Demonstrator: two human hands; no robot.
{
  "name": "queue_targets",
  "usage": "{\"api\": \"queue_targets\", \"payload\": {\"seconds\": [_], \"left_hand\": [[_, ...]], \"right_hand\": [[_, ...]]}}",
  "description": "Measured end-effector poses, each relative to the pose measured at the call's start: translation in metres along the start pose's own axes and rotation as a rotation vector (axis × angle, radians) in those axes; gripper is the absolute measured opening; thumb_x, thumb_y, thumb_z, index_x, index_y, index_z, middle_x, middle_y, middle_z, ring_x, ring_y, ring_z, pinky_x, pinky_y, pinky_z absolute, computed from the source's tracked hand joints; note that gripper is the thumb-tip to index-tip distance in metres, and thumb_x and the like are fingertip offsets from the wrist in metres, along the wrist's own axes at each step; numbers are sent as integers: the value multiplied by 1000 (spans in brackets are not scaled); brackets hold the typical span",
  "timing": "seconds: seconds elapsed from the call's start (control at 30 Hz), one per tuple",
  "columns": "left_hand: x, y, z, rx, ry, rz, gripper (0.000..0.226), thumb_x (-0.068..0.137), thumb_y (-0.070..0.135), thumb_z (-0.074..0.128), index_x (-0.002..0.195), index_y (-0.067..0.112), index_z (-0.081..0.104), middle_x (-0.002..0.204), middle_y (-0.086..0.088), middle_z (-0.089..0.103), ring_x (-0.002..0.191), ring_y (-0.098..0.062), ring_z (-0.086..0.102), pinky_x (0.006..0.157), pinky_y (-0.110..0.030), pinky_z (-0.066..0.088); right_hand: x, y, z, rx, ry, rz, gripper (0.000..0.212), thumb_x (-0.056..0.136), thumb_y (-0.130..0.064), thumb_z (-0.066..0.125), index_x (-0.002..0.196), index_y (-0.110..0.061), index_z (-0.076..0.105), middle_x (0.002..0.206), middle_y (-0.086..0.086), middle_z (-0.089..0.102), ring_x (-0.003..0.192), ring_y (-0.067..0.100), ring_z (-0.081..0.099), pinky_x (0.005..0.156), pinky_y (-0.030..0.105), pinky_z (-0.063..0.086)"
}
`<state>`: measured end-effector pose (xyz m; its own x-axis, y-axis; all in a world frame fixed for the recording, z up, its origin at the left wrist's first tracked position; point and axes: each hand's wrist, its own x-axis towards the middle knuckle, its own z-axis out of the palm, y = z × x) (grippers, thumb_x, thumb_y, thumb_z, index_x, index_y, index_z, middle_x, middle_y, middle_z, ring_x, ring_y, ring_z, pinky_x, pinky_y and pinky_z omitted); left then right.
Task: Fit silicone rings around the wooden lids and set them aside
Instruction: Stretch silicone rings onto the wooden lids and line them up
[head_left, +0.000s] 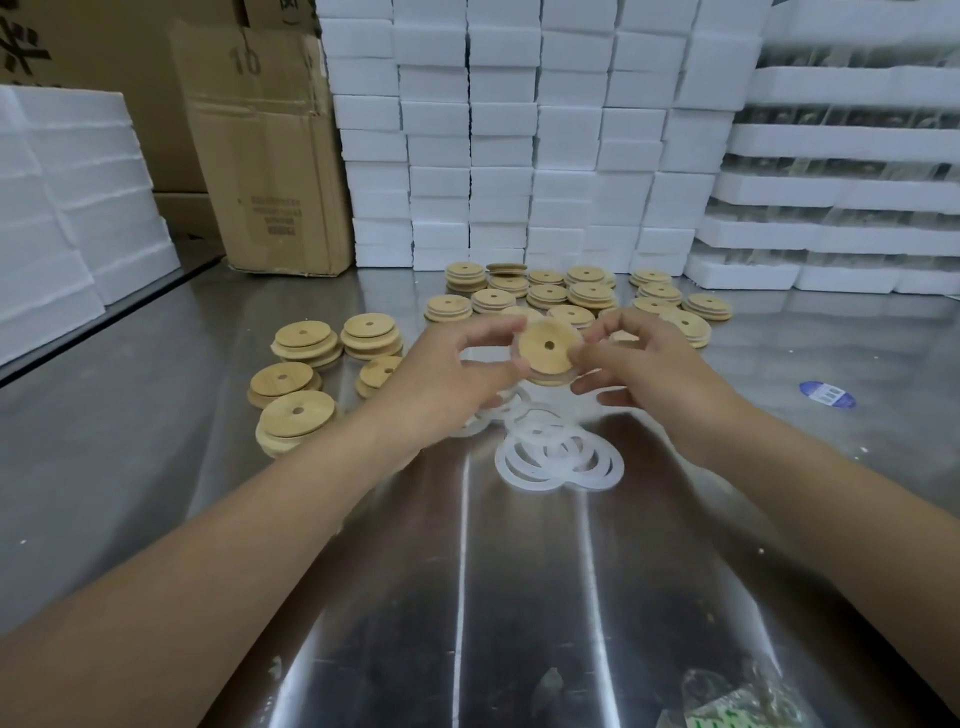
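Two hands work one lid in the head view. The left hand (457, 374) and right hand (639, 364) hold the wooden lid (549, 347) clear of the steel table (519, 597). The lid is tilted toward the camera, with its centre hole visible. Thumb and forefinger of each hand pinch opposite sides of the rim. The lower fingers of the right hand are spread below it. A translucent silicone ring (543, 375) appears to lie around the lid's edge; blur hides how far it is seated.

Step in hand, as judged: seating the ring.
1. Hold one side fixed with the left hand.
2. Roll the ring over the rim with the right thumb, working round the circumference in short stages.
3. Avoid twisting the band. A twisted ring is likely to spring off.
4. Check for an even lip all round before release.

Loose rings (558, 457) lie in an overlapping heap on the table, directly below the hands. Lid stacks (306, 343) stand to the left, and more lids (587, 291) lie beyond the hands. Which group is finished cannot be told.
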<state>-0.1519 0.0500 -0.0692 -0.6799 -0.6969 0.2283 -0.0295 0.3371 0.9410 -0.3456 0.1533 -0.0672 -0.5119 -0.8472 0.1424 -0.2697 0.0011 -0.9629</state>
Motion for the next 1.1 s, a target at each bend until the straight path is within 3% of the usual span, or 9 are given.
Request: {"api": "queue_targets", "payload": {"seconds": [0.13, 0.27, 0.33, 0.43, 0.5, 0.57, 0.63, 0.83, 1.1], "left_hand": [[-1, -3, 5, 174, 112, 124, 29, 100, 11, 73, 124, 27, 76, 146, 8, 53, 117, -9, 70, 108, -29, 54], [-1, -2, 5, 202, 210, 184, 25, 100, 9, 70, 103, 33, 78, 131, 16, 55, 101, 4, 71, 88, -9, 50], [0, -3, 4, 211, 249, 188, 24, 100, 8, 69, 101, 30, 79, 129, 17, 57, 98, 7, 69, 81, -3, 46], [0, -3, 3, 217, 285, 186, 23, 101, 9, 68, 100, 28, 80, 127, 16, 58, 98, 8, 66, 79, -10, 51], [1, -2, 3, 215, 297, 188, 25, 101, 8, 67, 97, 29, 79, 125, 17, 58, 98, 8, 66, 82, -13, 52], [1, 0, 2, 223, 308, 195, 27, 101, 7, 67, 95, 31, 78, 123, 17, 58, 98, 8, 65, 82, -4, 46], [2, 2, -1, 221, 316, 208, 28, 101, 6, 67, 93, 31, 77, 123, 13, 62, 96, 7, 66, 80, 0, 42], [11, 11, -32, 364, 287, 124, 22, 103, 21, 65, 92, 36, 78, 101, 17, 76, 72, 2, 65, 54, -15, 45], [13, 6, -99, 939, 288, -33, 11, 102, 34, 64, 101, 40, 73, 96, 21, 69, 94, -9, 66, 79, -39, 58]], "right_hand": [[12, 14, -20, -342, 101, 21, 14, 92, -24, 75, 88, -17, 63, 71, -2, 76, 59, 7, 69, 62, 27, 43], [17, 23, -34, -752, 182, -63, 21, 92, -38, 75, 79, -25, 64, 74, -7, 70, 72, 10, 62, 61, 30, 41], [17, 23, -34, -736, 165, -147, 25, 92, -37, 75, 74, -25, 63, 71, -9, 65, 70, 10, 59, 62, 31, 41], [16, 21, -25, -567, 15, -169, 33, 95, -39, 73, 68, -21, 68, 59, -10, 63, 57, 5, 53, 63, 30, 41], [15, 22, -18, -568, -39, -112, 21, 94, -46, 72, 89, -27, 79, 84, -13, 76, 78, 5, 66, 80, 32, 51], [14, 24, -14, -714, -27, -88, 35, 94, -50, 71, 123, -30, 74, 120, -16, 72, 108, 11, 65, 104, 37, 49], [14, 25, -14, -782, -5, -107, 43, 95, -49, 70, 133, -28, 69, 128, -15, 69, 112, 11, 62, 105, 34, 46], [15, 26, -18, -785, -3, -143, 19, 96, -45, 68, 109, -33, 74, 116, -18, 72, 94, 9, 62, 87, 30, 44], [12, 25, -15, -917, -42, -197, 12, 95, -46, 66, 101, -37, 72, 101, -10, 72, 81, 13, 62, 77, 36, 50]]}}
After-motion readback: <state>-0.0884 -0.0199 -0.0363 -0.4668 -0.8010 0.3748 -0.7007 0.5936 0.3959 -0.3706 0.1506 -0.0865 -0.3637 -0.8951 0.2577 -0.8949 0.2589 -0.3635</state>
